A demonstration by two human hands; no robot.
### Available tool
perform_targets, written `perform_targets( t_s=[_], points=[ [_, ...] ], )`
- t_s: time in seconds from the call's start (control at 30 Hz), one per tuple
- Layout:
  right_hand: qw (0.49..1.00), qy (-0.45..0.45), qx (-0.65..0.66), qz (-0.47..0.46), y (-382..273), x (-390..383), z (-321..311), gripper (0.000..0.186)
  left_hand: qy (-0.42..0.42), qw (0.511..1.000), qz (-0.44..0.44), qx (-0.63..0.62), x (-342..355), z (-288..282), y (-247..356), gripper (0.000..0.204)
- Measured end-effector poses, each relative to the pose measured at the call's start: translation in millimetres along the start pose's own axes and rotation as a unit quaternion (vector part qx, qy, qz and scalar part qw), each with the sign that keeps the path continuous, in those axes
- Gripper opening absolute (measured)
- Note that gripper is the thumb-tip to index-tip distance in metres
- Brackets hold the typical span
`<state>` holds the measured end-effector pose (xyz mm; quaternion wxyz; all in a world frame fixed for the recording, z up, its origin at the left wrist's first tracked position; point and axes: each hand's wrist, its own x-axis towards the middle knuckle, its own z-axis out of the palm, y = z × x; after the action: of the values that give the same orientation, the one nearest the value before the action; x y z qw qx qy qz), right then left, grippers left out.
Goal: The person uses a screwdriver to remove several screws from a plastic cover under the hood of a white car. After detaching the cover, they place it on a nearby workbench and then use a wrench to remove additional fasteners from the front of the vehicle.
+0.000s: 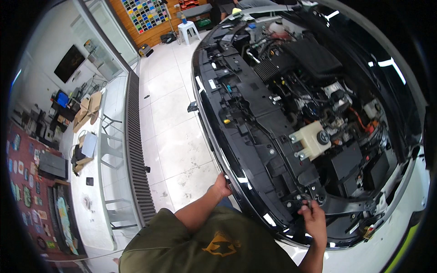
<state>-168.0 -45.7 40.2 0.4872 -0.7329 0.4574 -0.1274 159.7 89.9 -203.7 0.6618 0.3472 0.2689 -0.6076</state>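
Note:
In front of me is the open engine bay of a car, with a long black plastic front panel (248,88) running along its near edge. My left hand (222,185) is curled at the outer front edge of the car; a small dark piece shows by its fingers, too small to name. Over the panel's near right corner, my right hand (314,218) has its fingers pinched together by some bolts. Whatever lies between those fingers is dark and thin, and I cannot make it out. A cream fluid reservoir (312,140) with a black cap (322,137) sits just beyond.
To the left stands a long white table (98,223) with cardboard (88,110) on it. A dark slatted grating (134,150) lies between table and car. At the back are a white stool (188,32) and a person's legs (226,8). The raised hood (364,45) arches at the right.

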Motion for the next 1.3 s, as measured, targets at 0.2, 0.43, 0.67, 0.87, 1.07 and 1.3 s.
perform_targets(
  t_s=[0.2,0.43,0.67,0.87,1.07,1.3],
  points=[
    [0.962,-0.022,-0.265,-0.066,-42.7,41.4,81.3,0.034,-0.12,0.984,-0.067,-0.115,30.3,-33.3,-1.8,0.039],
    [0.956,0.056,-0.283,0.054,-52.9,32.1,121.8,0.036,-0.132,0.988,-0.071,-0.033,-4.4,-6.3,3.5,0.032],
    [0.927,0.084,-0.357,0.073,-50.3,47.5,145.4,0.035,-0.068,0.969,-0.219,0.094,21.1,-40.3,26.6,0.038],
    [0.916,0.12,-0.374,0.077,-44.2,48.6,150.2,0.029,-0.135,0.933,-0.253,0.217,-0.5,-47.1,85.1,0.052],
    [0.918,0.137,-0.36,0.092,-47.9,58.8,152.3,0.022,-0.134,0.911,-0.154,0.359,-18.0,-51.9,162.6,0.051],
    [0.957,0.26,-0.092,0.094,-72.8,86.2,119.6,0.02,-0.18,0.751,0.146,0.618,-67.9,21.2,214.9,0.037]
  ],
)
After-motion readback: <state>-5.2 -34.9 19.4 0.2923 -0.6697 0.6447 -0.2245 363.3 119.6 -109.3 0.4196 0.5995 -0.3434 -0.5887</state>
